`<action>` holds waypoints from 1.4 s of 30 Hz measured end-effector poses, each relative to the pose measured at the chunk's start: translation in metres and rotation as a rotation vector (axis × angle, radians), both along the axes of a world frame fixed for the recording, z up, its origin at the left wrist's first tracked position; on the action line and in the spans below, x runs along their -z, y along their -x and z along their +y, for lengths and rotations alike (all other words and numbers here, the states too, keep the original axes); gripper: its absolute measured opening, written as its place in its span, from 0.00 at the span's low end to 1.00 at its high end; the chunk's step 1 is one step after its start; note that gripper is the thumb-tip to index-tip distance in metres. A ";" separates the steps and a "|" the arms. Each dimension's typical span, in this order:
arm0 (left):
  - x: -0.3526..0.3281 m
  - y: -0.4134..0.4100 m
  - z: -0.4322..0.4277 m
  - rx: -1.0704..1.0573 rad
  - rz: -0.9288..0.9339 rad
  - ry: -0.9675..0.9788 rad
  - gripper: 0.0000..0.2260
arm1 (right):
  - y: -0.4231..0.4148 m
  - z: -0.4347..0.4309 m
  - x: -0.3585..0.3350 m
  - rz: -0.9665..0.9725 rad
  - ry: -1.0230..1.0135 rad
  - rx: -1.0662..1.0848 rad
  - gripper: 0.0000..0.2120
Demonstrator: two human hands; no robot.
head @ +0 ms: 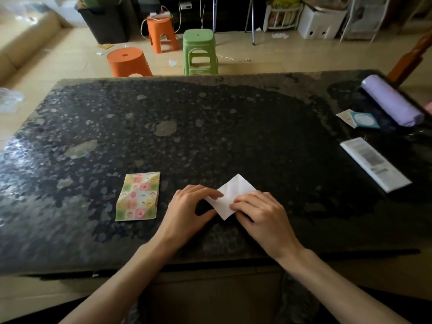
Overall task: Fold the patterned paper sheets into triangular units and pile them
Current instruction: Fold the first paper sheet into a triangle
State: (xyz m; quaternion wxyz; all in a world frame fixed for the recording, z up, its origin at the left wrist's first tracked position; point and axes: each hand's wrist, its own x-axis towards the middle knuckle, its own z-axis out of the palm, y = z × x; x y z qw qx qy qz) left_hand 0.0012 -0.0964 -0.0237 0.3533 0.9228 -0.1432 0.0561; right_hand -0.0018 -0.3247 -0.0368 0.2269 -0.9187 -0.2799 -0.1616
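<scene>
Left hand (191, 204) and right hand (259, 213) each pinch the white folded paper (230, 191).

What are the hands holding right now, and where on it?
A white, partly folded paper lying on the table: the left hand pinches its left corner, and the right hand grips its lower right edge.
</scene>
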 end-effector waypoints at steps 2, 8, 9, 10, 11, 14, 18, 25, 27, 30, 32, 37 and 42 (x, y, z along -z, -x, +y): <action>0.004 -0.001 0.003 0.038 -0.010 -0.058 0.12 | -0.001 0.000 0.006 0.064 -0.043 -0.009 0.05; 0.017 -0.002 0.012 0.152 -0.054 -0.171 0.07 | -0.002 -0.005 0.011 0.149 -0.091 -0.035 0.05; 0.017 -0.002 0.011 0.139 -0.048 -0.145 0.07 | -0.002 -0.006 0.012 0.142 -0.086 -0.041 0.05; 0.017 -0.003 0.011 0.112 -0.032 -0.110 0.07 | -0.002 -0.007 0.012 0.134 -0.080 -0.047 0.05; 0.017 -0.005 0.010 0.081 -0.017 -0.082 0.07 | -0.002 -0.008 0.013 0.133 -0.079 -0.052 0.05; 0.016 -0.009 0.010 0.064 -0.018 -0.109 0.05 | -0.003 -0.011 0.012 0.169 -0.114 -0.058 0.04; 0.015 -0.012 0.009 0.040 -0.018 -0.164 0.04 | -0.005 -0.009 0.008 0.249 -0.175 -0.014 0.04; 0.005 -0.021 0.004 -0.010 0.131 -0.121 0.05 | -0.020 -0.002 0.002 0.368 -0.172 0.094 0.07; 0.004 -0.024 0.004 -0.020 0.182 -0.110 0.06 | -0.022 -0.003 0.003 0.428 -0.185 0.119 0.08; 0.006 -0.024 0.005 -0.038 0.203 -0.090 0.08 | -0.022 -0.006 0.004 0.467 -0.206 0.130 0.08; 0.010 -0.021 0.004 -0.082 0.172 -0.091 0.08 | -0.024 -0.005 0.005 0.471 -0.206 0.137 0.08; 0.015 -0.017 0.002 -0.150 0.085 -0.115 0.05 | -0.031 0.001 0.006 0.476 -0.236 0.171 0.10; 0.016 -0.021 0.003 -0.122 0.108 -0.126 0.09 | -0.036 0.004 0.006 0.487 -0.246 0.197 0.10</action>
